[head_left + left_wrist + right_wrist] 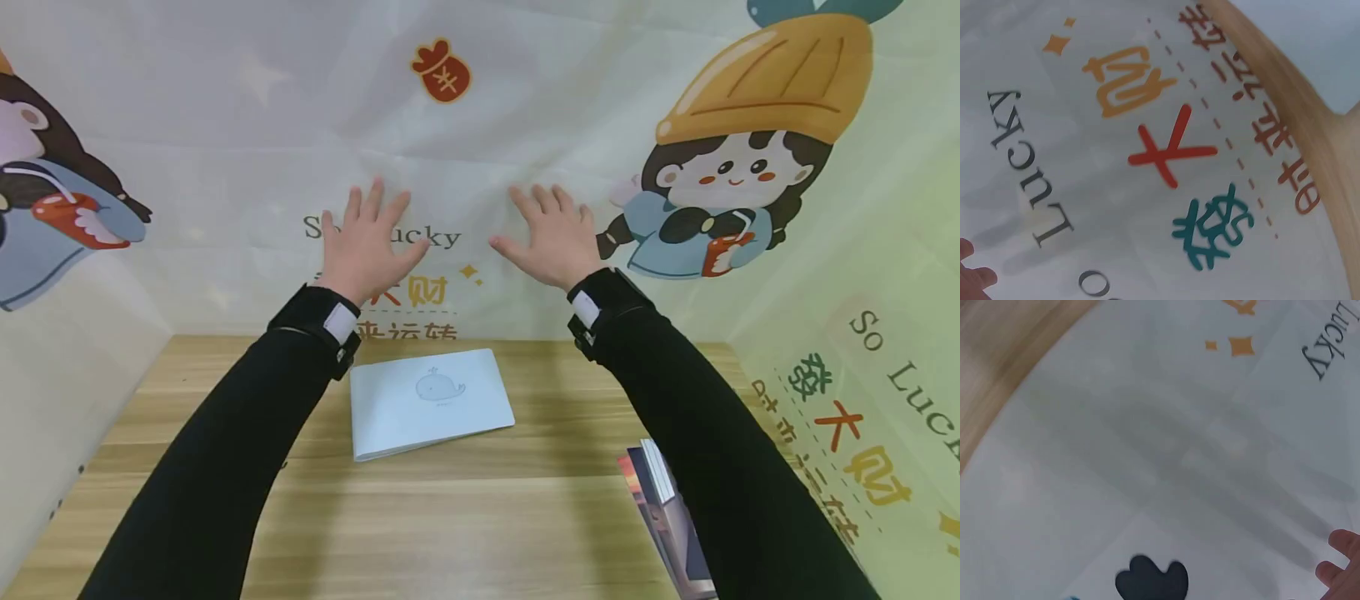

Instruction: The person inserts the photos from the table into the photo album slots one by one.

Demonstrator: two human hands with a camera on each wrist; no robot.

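Both arms stretch forward in black sleeves. My left hand (367, 248) is raised with its fingers spread, in front of the printed backdrop; nothing is in it. To its right, my right hand (553, 240) is held up the same way, fingers straight and apart, also holding nothing. Below and between them lies a pale blue booklet (431, 404) with a small whale drawing on its cover, flat on the wooden table (465, 533). Only a few fingertips (979, 275) of the left hand show in the left wrist view, and likewise fingertips (1341, 556) in the right wrist view.
A stack of books (663, 517) lies at the table's right, partly hidden under the right sleeve. A printed sheet (480, 125) with cartoon figures and lettering walls off the back and both sides. Each wrist wears a black strap (611, 300).
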